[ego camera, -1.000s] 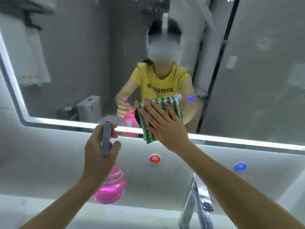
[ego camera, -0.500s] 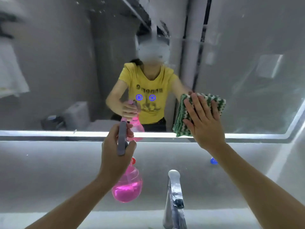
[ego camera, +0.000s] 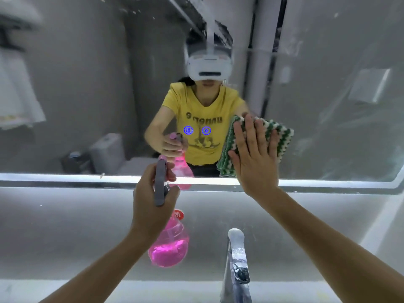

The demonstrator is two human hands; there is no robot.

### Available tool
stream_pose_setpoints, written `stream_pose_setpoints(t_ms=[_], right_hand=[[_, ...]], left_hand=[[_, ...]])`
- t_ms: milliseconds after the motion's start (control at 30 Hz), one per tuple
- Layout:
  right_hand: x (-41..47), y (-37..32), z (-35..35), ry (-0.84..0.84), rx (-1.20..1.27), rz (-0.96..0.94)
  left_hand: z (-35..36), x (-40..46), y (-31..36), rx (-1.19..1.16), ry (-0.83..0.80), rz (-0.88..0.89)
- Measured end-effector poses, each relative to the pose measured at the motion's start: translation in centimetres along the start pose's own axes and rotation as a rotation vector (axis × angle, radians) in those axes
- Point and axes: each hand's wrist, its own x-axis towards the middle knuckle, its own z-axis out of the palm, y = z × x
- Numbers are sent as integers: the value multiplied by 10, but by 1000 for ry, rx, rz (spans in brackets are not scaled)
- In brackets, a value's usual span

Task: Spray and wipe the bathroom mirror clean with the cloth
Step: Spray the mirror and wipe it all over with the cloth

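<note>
The bathroom mirror (ego camera: 87,95) fills the upper half of the view, with a lit strip along its bottom edge. My right hand (ego camera: 253,158) lies flat with straight fingers on a green-and-white cloth (ego camera: 282,136), pressing it against the glass near the mirror's lower edge, right of centre. My left hand (ego camera: 150,206) grips a spray bottle (ego camera: 169,248) holding pink liquid, its grey trigger head pointing up toward the mirror, below the lit strip.
A chrome faucet (ego camera: 237,265) rises at the bottom centre between my arms. Two blue touch icons (ego camera: 196,130) glow on the glass. A red round sticker (ego camera: 178,214) sits on the wall behind the bottle. The mirror's right corner (ego camera: 395,180) curves upward.
My right hand slid the cloth rightward along the mirror's lower edge, then slightly back left. The view panned right. My left hand kept hold of the bottle.
</note>
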Motion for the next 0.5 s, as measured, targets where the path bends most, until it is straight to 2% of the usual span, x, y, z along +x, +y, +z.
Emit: stream_pose_setpoints(t_ms=[233,500], right_hand=[[52,-95,6,-9,51,-107],[65,-199,14,-39,57,-267]], left_hand=[[-50,12,-7,0,74,53],[-122,-1,-21,-41,180,-51]])
